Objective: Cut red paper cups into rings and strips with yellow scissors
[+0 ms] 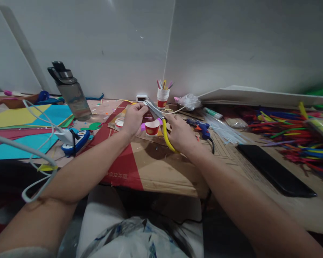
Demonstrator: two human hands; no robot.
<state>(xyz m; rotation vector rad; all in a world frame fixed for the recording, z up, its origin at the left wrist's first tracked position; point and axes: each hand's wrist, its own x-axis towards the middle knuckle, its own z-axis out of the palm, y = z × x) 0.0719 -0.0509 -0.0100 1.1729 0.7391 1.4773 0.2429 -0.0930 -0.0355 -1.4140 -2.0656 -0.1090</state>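
Observation:
My right hand [179, 132] is closed round the yellow handle of a pair of scissors [167, 138]. Their metal blades point up and left, with the tips close to the fingers of my left hand [134, 118]. That hand is pinched shut at the blade tips; what it holds is too small to make out. Just below the blades stands a red and white paper cup piece [152, 128], cut low. A white round piece with a red edge [120, 122] lies beside my left wrist. Both hands are above a cardboard sheet [161, 172].
A water bottle [74, 95], coloured paper [21, 143] and a blue power strip [76, 142] are on the left. Behind stands a paper cup stack [163, 96] holding pens. A glue gun [203, 129], glue sticks [226, 129], a black phone [276, 170] and pipe cleaners [282, 129] lie right.

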